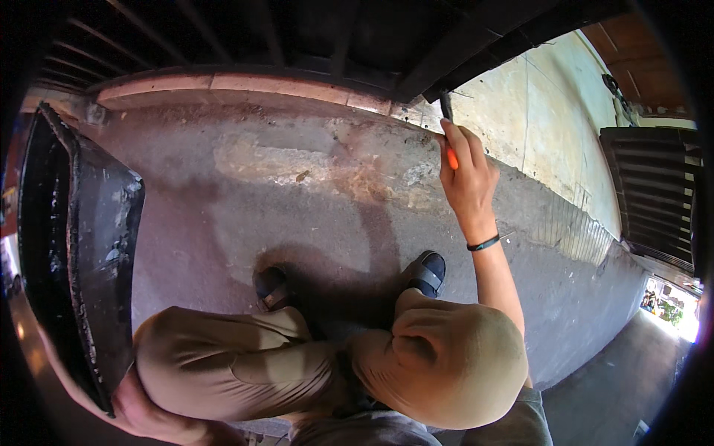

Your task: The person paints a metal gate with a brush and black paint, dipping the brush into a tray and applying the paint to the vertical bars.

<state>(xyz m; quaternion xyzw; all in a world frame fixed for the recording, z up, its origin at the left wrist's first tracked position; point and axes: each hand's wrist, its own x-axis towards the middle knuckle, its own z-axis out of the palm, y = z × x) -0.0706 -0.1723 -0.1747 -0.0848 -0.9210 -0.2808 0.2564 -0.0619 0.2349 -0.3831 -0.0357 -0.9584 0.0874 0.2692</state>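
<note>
My right hand (470, 175) is closed round a slim paintbrush (446, 108). Its black end reaches up to the lower corner of the dark slatted gate (416, 82), and a bit of orange handle shows between my fingers. A dark band circles that wrist. At lower left, my left hand (135, 401) grips the lower end of a black open container (108, 223). The container stands tilted beside my left knee, with rough edges, a glossy dark inside and pale smears on its side. Most of my left fingers are hidden behind it.
A reddish kerb (297, 88) runs under the gate. Grey, stained concrete ground (312, 215) lies before my feet. At right are a pale concrete slab (550, 111) and a dark slatted panel (654, 193). My bent knees (461, 364) take up the near side.
</note>
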